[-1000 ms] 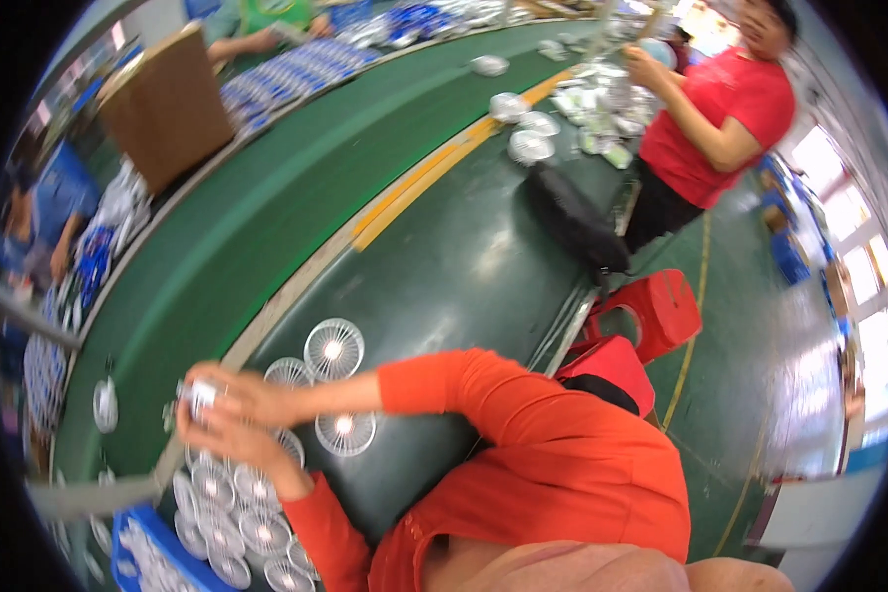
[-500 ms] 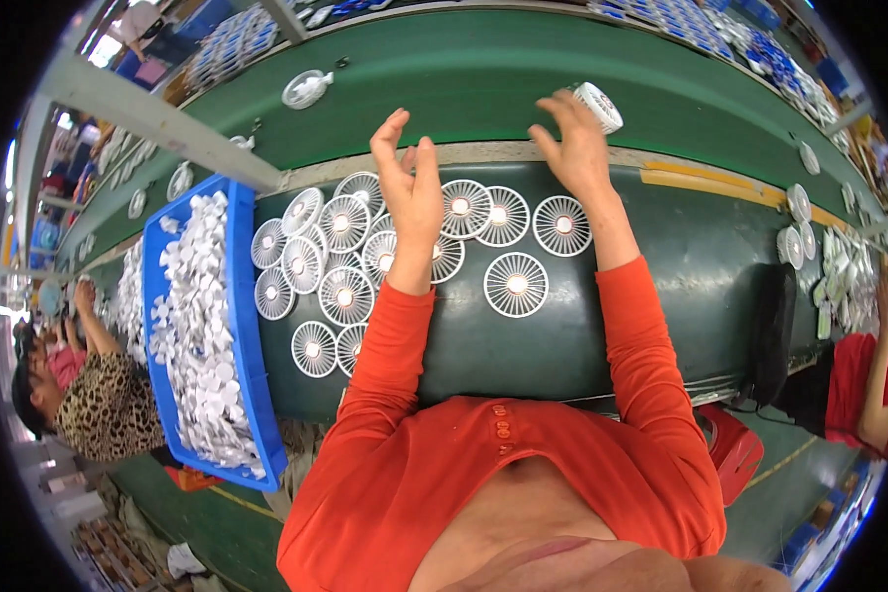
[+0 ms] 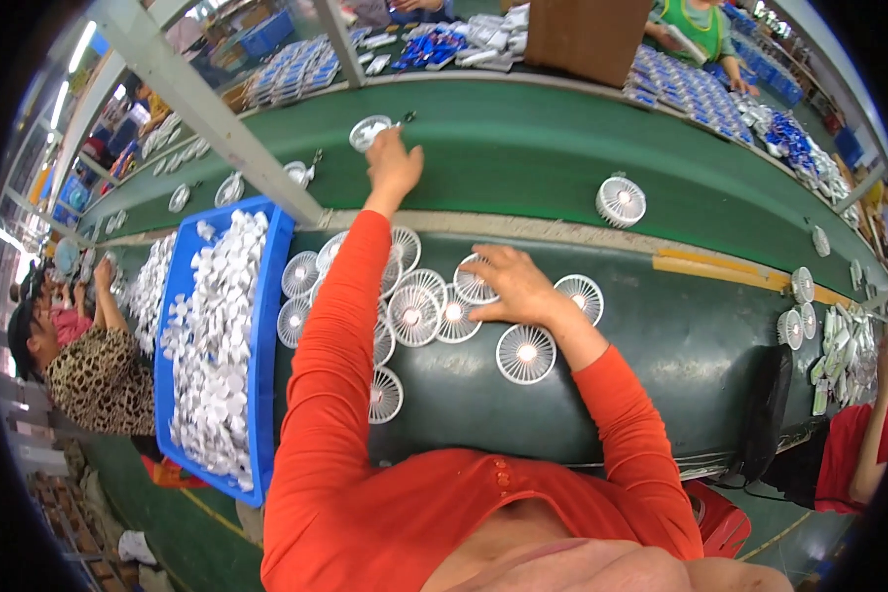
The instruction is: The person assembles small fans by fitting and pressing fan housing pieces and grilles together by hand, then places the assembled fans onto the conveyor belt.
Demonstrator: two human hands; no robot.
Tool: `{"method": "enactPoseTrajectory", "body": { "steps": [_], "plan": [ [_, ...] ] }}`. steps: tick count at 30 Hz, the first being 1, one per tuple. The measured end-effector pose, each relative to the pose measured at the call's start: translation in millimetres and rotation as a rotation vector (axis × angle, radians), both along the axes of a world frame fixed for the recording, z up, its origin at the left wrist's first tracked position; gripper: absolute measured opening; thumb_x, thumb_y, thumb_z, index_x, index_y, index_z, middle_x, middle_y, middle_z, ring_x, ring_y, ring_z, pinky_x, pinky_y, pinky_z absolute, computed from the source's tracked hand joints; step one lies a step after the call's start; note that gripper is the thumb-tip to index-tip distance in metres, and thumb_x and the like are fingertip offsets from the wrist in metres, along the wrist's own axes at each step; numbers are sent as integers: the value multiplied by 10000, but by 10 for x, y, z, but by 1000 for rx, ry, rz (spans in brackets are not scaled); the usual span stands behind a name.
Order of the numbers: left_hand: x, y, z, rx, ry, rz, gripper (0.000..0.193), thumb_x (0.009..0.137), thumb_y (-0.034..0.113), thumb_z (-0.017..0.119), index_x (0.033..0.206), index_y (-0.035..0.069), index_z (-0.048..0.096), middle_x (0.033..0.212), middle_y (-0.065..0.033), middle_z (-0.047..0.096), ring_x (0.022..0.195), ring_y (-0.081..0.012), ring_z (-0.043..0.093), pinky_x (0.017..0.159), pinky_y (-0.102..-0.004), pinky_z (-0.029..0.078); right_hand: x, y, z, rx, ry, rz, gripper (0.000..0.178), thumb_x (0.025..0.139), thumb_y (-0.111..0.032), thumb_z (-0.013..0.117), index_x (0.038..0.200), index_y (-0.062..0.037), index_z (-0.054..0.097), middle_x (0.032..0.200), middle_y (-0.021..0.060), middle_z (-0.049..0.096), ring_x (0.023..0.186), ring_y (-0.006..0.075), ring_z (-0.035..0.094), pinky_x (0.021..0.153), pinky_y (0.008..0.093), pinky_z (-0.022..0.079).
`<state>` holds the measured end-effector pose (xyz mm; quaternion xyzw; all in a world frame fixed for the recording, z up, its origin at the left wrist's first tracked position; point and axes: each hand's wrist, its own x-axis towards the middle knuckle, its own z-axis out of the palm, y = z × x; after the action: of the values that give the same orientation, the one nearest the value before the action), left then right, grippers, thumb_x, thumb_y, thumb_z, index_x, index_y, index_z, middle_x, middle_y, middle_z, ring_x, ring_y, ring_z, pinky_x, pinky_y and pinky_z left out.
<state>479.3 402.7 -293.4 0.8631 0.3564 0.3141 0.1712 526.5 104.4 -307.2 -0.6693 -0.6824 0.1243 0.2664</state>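
My left hand (image 3: 393, 166) reaches across to the green conveyor belt, its thumb apart and its fingertips at the right edge of a round white fan housing (image 3: 368, 131). My right hand (image 3: 521, 286) is low over the dark green worktop, thumb and fingers spanning the rim of a round white fan grille (image 3: 475, 282). Beside it lie more spoked grilles, one in front (image 3: 526, 354) and one to the right (image 3: 580, 298). Several others overlap toward the left, partly hidden by my left sleeve. A deeper white fan part (image 3: 621, 202) rests on the belt.
A blue bin (image 3: 266, 326) heaped with white fan blades (image 3: 210, 345) stands at the left. A metal post (image 3: 207, 109) rises beside it. Right of me are a black upright object (image 3: 766, 405) and several white parts. Co-workers sit at both sides and across the belt.
My left hand has moved left and forward to the fan housing on the belt. The right hand has left the deeper white fan part and come back to the grilles. The view has shifted.
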Motion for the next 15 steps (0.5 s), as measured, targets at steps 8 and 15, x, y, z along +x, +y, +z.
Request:
{"method": "enactPoseTrajectory", "body": {
  "steps": [8, 15],
  "plan": [
    [-1, 614, -204, 147, 490, 251, 386, 843, 335, 643, 1185, 157, 616, 1512, -156, 248, 1388, -422, 208, 998, -611, 332, -34, 2, -27, -38, 27, -17, 610, 756, -371, 749, 1281, -116, 568, 1414, 226, 407, 1313, 410, 354, 1079, 514, 291],
    [67, 645, -219, 138, 226, -16, 259, 812, 238, 672, 1014, 107, 577, 1035, -139, 635, 1006, -367, 595, 832, -492, 495, -10, 14, 47, -109, 20, 15, 668, 752, -359, 747, 1336, -128, 520, 1447, 227, 369, 1353, 387, 313, 1108, 484, 257]
  ]
}}
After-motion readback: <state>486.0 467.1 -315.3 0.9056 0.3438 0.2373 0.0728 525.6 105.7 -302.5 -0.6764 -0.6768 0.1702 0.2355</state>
